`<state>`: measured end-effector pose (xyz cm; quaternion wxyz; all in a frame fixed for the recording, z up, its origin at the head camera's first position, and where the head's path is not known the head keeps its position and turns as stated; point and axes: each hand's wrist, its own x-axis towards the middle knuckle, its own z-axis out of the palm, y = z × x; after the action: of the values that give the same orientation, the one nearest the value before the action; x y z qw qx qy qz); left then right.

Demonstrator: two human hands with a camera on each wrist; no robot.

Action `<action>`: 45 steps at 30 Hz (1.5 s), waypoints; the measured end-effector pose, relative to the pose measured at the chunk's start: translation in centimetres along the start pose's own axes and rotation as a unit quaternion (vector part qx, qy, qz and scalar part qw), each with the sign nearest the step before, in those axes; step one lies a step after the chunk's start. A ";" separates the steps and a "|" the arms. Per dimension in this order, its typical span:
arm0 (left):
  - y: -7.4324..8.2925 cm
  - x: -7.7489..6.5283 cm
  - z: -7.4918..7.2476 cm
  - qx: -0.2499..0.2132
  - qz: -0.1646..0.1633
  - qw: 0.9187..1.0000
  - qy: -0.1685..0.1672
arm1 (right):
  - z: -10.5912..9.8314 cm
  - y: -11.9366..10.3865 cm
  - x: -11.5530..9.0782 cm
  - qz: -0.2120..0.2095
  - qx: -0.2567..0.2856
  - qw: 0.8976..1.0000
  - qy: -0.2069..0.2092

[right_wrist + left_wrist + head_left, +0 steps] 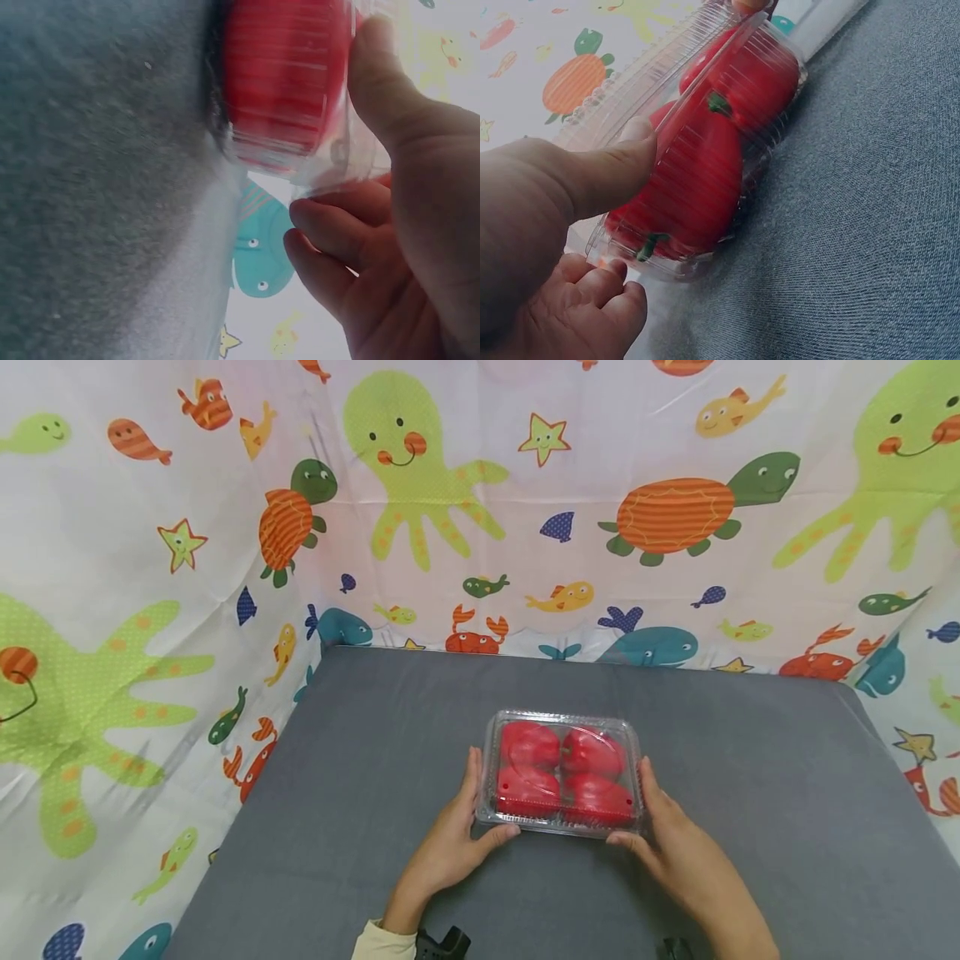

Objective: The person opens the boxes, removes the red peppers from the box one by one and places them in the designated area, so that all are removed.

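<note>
A clear plastic clamshell box (558, 831) with its lid down sits on the grey cloth, about midway across it. Inside are several glossy red peppers (697, 180), two of which show green stems in the left wrist view. My left hand (450, 847) grips the box's left near corner, its thumb along the near rim and its fingers beside the left wall. At the opposite near corner, my right hand (678, 852) holds on the same way, with the thumb (379, 75) against the rim. Some fingertips are hidden behind the box's plastic.
A grey cloth (360, 777) covers the table around the box. White curtains printed with sea animals (450, 493) hang behind the table and along its sides. Dark wrist bands (442, 943) show at the bottom of the head view.
</note>
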<state>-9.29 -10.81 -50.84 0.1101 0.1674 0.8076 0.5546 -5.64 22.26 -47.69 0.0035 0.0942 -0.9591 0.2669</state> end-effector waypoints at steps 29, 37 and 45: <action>0.2 0.1 0.4 -0.053 0.008 0.999 -0.004 | 0.7 -0.1 -0.9 -0.028 -0.050 0.995 0.087; 0.1 0.0 0.4 -0.050 0.015 0.999 -0.005 | 0.9 -0.2 -1.1 -0.045 -0.037 0.995 0.078; 0.0 0.2 0.4 -0.063 0.021 0.998 -0.014 | 1.5 0.1 -1.0 -0.099 -0.070 0.980 0.156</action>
<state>-9.33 -10.34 -50.95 0.1204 0.1850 0.7657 0.6041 -4.62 21.77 -49.06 0.1864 0.1456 -0.9490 0.2085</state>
